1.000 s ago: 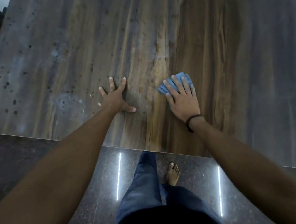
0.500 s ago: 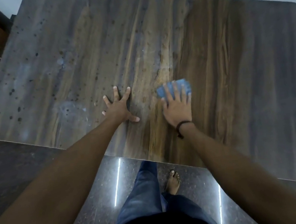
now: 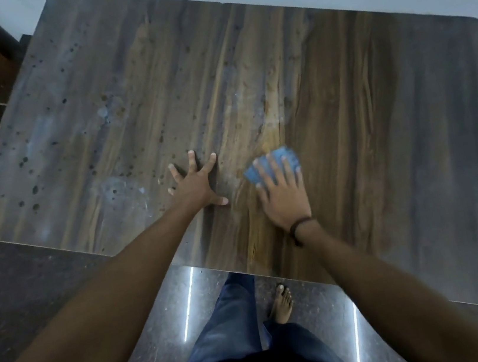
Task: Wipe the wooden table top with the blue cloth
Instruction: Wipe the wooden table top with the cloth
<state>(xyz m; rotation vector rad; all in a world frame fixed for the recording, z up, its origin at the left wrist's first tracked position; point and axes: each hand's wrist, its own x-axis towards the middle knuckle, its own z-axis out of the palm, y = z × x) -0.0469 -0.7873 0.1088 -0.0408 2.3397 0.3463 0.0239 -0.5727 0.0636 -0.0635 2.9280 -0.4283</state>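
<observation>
Blue cloth lies flat on the wooden desk under the right hand's straight fingers, while the left hand rests beside it, fingers splayed wide.

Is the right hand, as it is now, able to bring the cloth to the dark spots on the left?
Probably not straight across: the left hand lies spread on the table between the spots and the cloth under the right hand.
</observation>
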